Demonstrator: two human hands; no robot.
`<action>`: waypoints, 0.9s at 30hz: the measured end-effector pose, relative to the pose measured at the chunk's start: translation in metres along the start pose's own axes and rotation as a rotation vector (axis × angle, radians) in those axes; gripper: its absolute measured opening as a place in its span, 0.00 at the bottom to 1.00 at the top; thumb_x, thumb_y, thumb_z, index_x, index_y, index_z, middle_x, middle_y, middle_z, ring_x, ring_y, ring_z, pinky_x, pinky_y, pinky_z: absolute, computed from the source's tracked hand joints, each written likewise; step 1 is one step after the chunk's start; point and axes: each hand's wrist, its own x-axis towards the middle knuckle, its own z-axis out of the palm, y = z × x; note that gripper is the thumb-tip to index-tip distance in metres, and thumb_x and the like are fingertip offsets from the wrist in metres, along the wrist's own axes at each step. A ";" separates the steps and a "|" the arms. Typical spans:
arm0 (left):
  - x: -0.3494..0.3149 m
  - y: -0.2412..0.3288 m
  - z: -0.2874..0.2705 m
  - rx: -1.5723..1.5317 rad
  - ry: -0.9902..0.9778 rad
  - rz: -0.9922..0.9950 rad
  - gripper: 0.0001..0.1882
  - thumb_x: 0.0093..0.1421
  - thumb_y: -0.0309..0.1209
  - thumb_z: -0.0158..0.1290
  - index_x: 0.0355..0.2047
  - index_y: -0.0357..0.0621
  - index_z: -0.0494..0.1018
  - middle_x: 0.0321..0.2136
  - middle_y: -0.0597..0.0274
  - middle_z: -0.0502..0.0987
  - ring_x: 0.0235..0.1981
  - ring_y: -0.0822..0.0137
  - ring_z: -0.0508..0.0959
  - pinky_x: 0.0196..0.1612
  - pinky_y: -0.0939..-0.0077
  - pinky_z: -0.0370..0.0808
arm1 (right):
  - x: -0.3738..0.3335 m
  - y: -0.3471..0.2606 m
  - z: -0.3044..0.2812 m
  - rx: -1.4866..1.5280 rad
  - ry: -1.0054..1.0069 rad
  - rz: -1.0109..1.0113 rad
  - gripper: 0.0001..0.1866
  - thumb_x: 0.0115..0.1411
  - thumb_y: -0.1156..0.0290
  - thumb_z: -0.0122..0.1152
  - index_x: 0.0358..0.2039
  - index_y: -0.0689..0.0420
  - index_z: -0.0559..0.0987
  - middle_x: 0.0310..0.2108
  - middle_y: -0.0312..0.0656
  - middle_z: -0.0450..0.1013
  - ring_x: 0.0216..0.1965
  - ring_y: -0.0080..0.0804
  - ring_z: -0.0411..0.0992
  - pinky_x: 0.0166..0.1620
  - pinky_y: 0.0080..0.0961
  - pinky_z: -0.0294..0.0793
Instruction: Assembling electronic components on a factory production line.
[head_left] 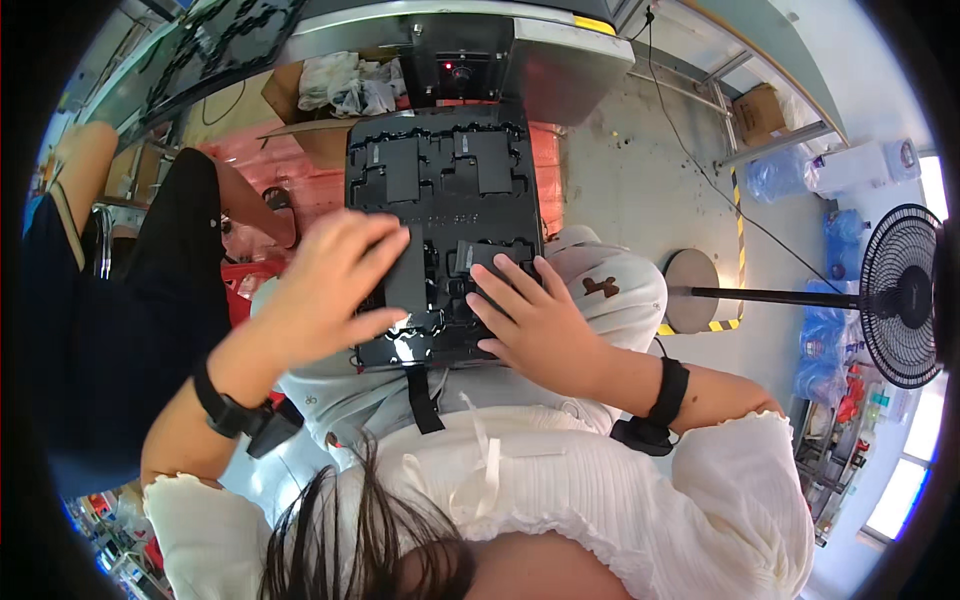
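A black moulded plastic tray (438,222) lies across my lap, with shaped recesses in it. Flat dark rectangular pieces sit in the two far recesses, one on the left (402,170) and one on the right (493,163). Over the near left recess is my left hand (335,280), its fingers stretched and thumb apart beside another dark flat piece (408,275). My right hand (535,318) lies flat with spread fingers over the near right piece (480,254), covering much of it.
Beyond the tray stands a metal machine frame (560,70), with a cardboard box (315,140) of plastic bags beside it. Someone in dark clothes (120,350) sits close on my left. To the right are a black fan (905,295) and large blue water bottles (825,330).
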 end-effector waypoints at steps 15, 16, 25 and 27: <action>-0.049 0.035 0.072 -0.026 0.074 -0.187 0.28 0.56 0.33 0.52 0.55 0.33 0.62 0.61 0.48 0.57 0.64 0.51 0.55 0.64 0.51 0.47 | 0.002 0.031 -0.031 -0.125 -0.103 -0.147 0.26 0.57 0.66 0.56 0.57 0.56 0.66 0.60 0.45 0.59 0.60 0.42 0.59 0.61 0.49 0.53; -0.050 0.040 0.073 -0.027 0.102 -0.211 0.25 0.56 0.31 0.52 0.53 0.33 0.64 0.61 0.49 0.58 0.64 0.53 0.56 0.64 0.52 0.49 | 0.012 0.030 -0.041 -0.058 0.022 -0.142 0.27 0.56 0.67 0.58 0.56 0.56 0.66 0.58 0.47 0.60 0.58 0.43 0.61 0.59 0.47 0.56; -0.043 0.031 0.069 -0.042 0.147 -0.253 0.16 0.56 0.24 0.50 0.46 0.44 0.73 0.55 0.55 0.67 0.59 0.59 0.65 0.61 0.56 0.55 | 0.158 0.048 -0.110 -0.163 0.594 -0.269 0.32 0.50 0.71 0.62 0.56 0.55 0.65 0.55 0.51 0.63 0.54 0.48 0.64 0.54 0.45 0.62; -0.043 0.033 0.064 -0.055 0.154 -0.243 0.16 0.56 0.24 0.50 0.46 0.44 0.73 0.55 0.55 0.67 0.59 0.58 0.65 0.61 0.57 0.56 | 0.181 0.072 -0.111 -0.261 0.654 -0.256 0.34 0.50 0.70 0.62 0.59 0.54 0.62 0.55 0.52 0.62 0.55 0.47 0.63 0.55 0.47 0.61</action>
